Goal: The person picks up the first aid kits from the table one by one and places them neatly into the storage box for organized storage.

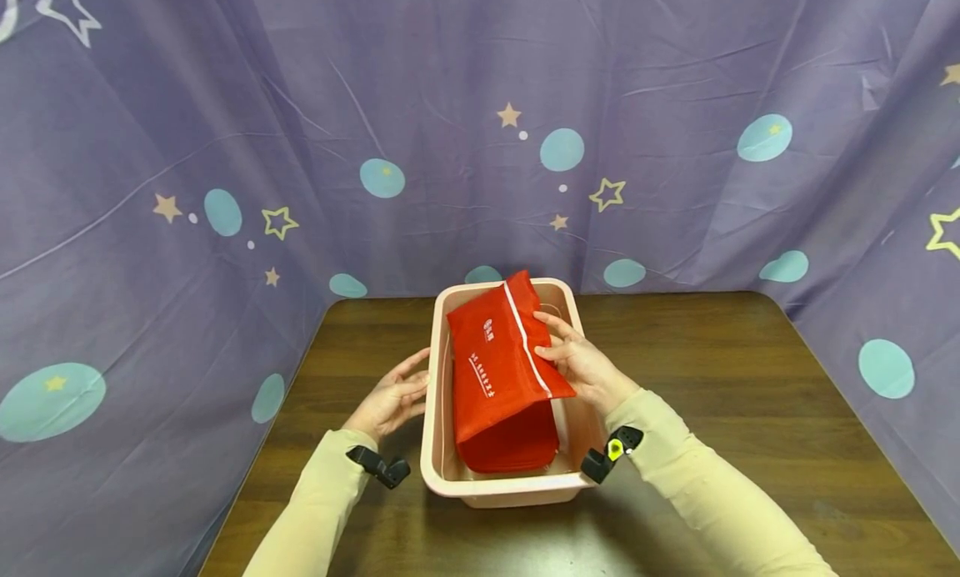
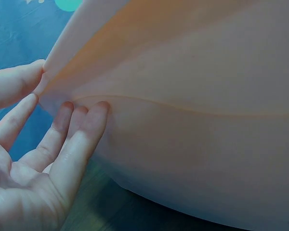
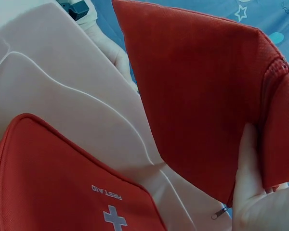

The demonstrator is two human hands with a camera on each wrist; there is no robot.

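A pale pink plastic bin (image 1: 429,444) stands on the table. My right hand (image 1: 587,367) grips a red zip pouch (image 1: 491,364) by its right side, near the white strip, and holds it tilted over the bin. A metal zip pull (image 3: 220,212) hangs at its corner in the right wrist view. Beneath it in the bin lies a red first-aid bag (image 3: 62,178) with a white cross and lettering, partly hidden by the pouch in the head view. Against the bin's left outer side, my left hand (image 1: 390,400) rests its extended fingers just under the rim.
The dark wood-grain table (image 1: 712,377) spreads to both sides of the bin. A purple curtain (image 1: 450,77) with stars and blue spots hangs behind and beside it. Each wrist carries a black strapped camera (image 1: 378,466).
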